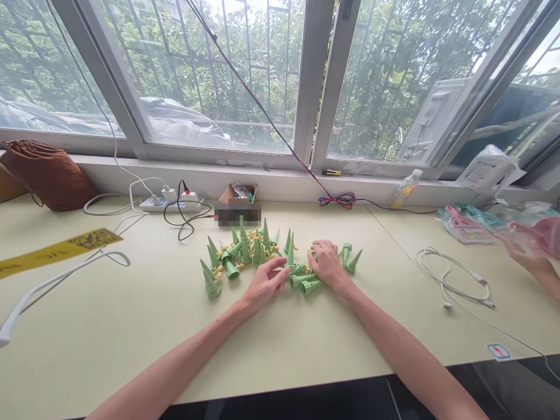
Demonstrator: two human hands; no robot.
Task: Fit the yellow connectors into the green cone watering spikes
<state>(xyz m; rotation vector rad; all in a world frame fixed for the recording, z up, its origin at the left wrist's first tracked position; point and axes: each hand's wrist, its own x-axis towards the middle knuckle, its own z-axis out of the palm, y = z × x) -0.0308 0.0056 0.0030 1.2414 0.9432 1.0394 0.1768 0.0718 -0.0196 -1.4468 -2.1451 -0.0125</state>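
Observation:
Many green plastic watering spikes point(231, 268) with small yellow valves lie and stand in a loose cluster on the table. My left hand point(266, 281) is at the cluster's middle, its thumb and fingers closed at the base of an upright green spike point(291, 252). To the right of it, my right hand point(327, 262) reaches over several lying spikes point(311, 286), fingers curled down beside a yellow valve. What those fingertips hold, if anything, is hidden. Two more spikes point(353, 262) are just right of my right hand.
Behind the cluster is a small open cardboard box point(226, 194). A power strip point(153, 204) with cables and a brown bag point(55, 175) are at left. At right are a bottle point(405, 189), a coiled white cable point(446, 280), pink items point(466, 226) and another person's hand point(527, 256).

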